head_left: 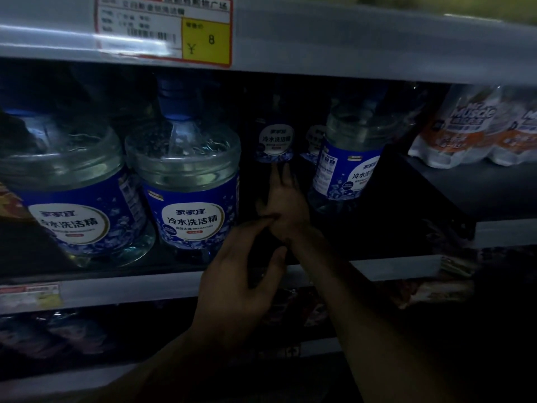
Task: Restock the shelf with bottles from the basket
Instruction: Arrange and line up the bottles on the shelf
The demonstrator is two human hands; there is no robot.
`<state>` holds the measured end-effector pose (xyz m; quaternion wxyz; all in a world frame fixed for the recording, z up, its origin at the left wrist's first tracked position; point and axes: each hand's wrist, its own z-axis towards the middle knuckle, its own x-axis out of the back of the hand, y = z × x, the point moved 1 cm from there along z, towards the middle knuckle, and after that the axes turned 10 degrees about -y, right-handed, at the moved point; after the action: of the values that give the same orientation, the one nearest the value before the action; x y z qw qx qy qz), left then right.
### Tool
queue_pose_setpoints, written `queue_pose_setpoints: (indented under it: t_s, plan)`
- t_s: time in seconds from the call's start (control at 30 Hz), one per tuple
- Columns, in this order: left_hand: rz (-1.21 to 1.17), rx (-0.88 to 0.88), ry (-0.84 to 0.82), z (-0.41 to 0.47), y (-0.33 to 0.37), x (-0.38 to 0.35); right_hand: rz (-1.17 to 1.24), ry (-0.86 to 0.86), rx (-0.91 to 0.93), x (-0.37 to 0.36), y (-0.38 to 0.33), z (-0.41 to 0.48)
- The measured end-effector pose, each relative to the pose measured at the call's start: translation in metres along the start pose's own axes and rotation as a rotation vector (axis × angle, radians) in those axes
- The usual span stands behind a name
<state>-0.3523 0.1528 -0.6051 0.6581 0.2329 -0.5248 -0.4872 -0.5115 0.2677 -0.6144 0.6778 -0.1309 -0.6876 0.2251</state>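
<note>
Large clear bottles with blue labels stand on the dim middle shelf (406, 267): two at the front left (189, 181) (66, 193), and one at the right (348, 158). In the gap between them a smaller-looking bottle (276, 142) stands at the back. My right hand (283, 205) reaches deep into that gap, its straight fingers against the lower part of the back bottle. My left hand (244, 271) is at the shelf's front edge, index finger stretched toward my right wrist and thumb apart. A dark shape lies between them; whether it is held I cannot tell. No basket is in view.
A price tag (165, 27) hangs on the upper shelf rail. White and orange packs (476, 126) sit on the shelf section to the right. Below, a lower shelf holds dark packets (72, 330). The light is very low.
</note>
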Motion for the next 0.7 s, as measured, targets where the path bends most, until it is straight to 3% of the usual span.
queue_pose_setpoints:
  t_s: [0.13,0.23,0.53,0.7]
  plan:
    - [0.001,-0.031,-0.001,-0.001,-0.001,-0.001,-0.093,-0.093,-0.005,0.005,0.003,-0.02]
    - [0.007,-0.031,-0.007,-0.002,-0.002,-0.001,-0.113,-0.025,0.012,-0.005,0.002,-0.005]
    - [0.063,-0.035,-0.011,-0.001,-0.006,-0.003,-0.121,-0.125,-0.005,-0.004,0.003,0.004]
    - [0.04,-0.047,0.0,-0.002,-0.005,-0.003,-0.086,-0.065,-0.015,-0.004,0.004,0.001]
